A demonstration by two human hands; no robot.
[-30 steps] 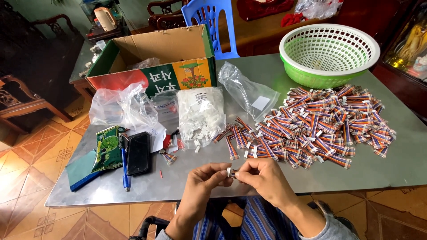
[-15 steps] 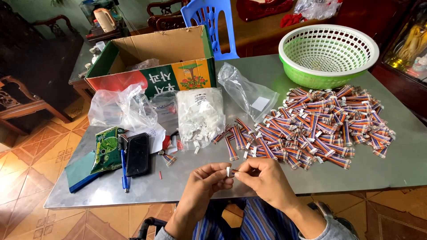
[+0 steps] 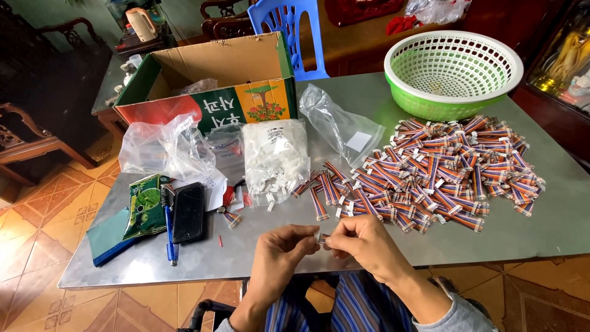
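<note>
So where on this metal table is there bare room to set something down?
Bare metal: the far right corner beside the green basket, and the near strip between the black phone and left hand. Crowded: the striped cable pile and bags.

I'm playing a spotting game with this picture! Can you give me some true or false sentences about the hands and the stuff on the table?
1. Both hands, left hand and right hand, pinch one small white piece between them. True.
2. The green basket is full of wires. False: it looks nearly empty.
3. The pile of striped wires lies on the table. True.
4. The phone is inside the cardboard box. False: it lies on the table beside a blue pen.
</note>
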